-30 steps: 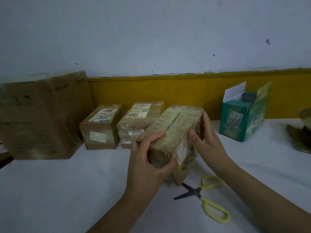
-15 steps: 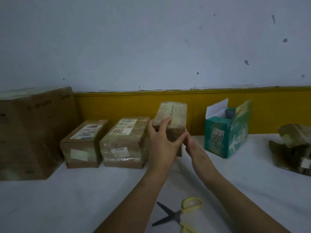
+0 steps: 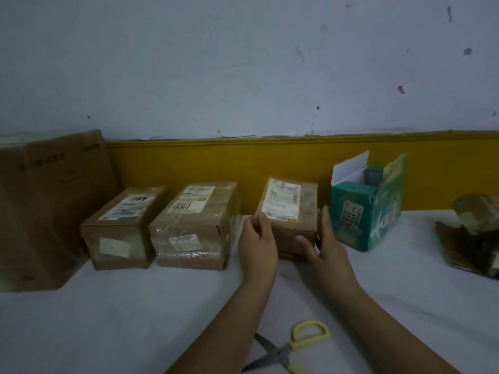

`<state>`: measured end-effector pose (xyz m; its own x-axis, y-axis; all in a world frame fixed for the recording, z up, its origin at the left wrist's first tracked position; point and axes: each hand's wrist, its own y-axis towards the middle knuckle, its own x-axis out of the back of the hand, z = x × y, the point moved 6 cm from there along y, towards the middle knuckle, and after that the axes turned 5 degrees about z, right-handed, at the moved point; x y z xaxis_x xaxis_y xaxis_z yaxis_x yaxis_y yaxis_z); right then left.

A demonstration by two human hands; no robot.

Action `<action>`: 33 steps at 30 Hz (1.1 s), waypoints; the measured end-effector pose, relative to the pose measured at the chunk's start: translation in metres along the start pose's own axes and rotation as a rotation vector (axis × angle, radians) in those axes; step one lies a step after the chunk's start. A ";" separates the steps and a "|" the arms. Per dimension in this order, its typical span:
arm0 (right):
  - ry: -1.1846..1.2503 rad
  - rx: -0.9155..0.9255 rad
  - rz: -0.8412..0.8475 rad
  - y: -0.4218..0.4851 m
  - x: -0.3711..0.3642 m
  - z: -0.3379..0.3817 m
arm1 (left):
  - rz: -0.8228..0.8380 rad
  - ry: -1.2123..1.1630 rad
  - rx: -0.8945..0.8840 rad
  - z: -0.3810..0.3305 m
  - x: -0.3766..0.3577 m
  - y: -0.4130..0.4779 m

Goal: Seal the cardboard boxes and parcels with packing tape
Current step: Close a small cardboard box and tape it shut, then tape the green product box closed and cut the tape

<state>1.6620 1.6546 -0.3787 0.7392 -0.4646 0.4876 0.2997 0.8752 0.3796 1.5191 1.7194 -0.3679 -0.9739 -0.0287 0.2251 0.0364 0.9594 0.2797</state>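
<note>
A small brown parcel (image 3: 304,202) wrapped in clear tape stands on the white table (image 3: 108,319), shipping label up, third in a row along the wall. My left hand (image 3: 258,240) holds its near left corner, thumb on the top edge and fingers on the side. My right hand (image 3: 322,240) lies along the parcel's right side with straight fingers and the thumb against the front face. Left of it stand two more taped parcels, one in the middle (image 3: 197,211) and one further left (image 3: 127,214).
A large brown carton (image 3: 48,201) fills the far left. An open teal box (image 3: 361,211) stands just right of the parcel. Crumpled cardboard pieces (image 3: 475,233) lie at the right edge. Yellow-handled scissors (image 3: 294,344) lie open near the front, between my forearms.
I have carried the parcel away from me, turned it label up and set it down in the row beside the other two. My right hand's fingers have straightened.
</note>
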 end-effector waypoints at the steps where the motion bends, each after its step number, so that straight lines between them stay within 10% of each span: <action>1: -0.060 -0.032 0.072 0.001 -0.008 -0.004 | 0.017 0.062 0.006 0.003 0.000 0.000; 8: -0.190 -0.081 0.201 -0.001 -0.015 -0.011 | -0.043 0.345 -0.116 0.007 0.003 0.004; 15: -0.687 0.191 -0.627 0.005 0.073 0.041 | -0.079 0.430 -0.701 -0.049 -0.022 -0.049; 21: -1.360 -0.193 -0.050 0.059 0.091 0.029 | -0.022 0.398 -0.893 -0.055 -0.030 -0.060; 27: -1.388 -0.194 -0.024 0.024 0.114 0.058 | 0.061 0.456 -0.914 -0.075 -0.032 -0.066; 33: -1.447 0.096 -0.034 -0.047 0.110 0.156 | 0.494 0.264 -0.486 -0.102 -0.055 -0.081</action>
<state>1.6352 1.5414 -0.2206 -0.5292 -0.2614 0.8072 0.2210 0.8761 0.4286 1.5921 1.6145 -0.3080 -0.7346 0.2486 0.6313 0.6109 0.6473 0.4558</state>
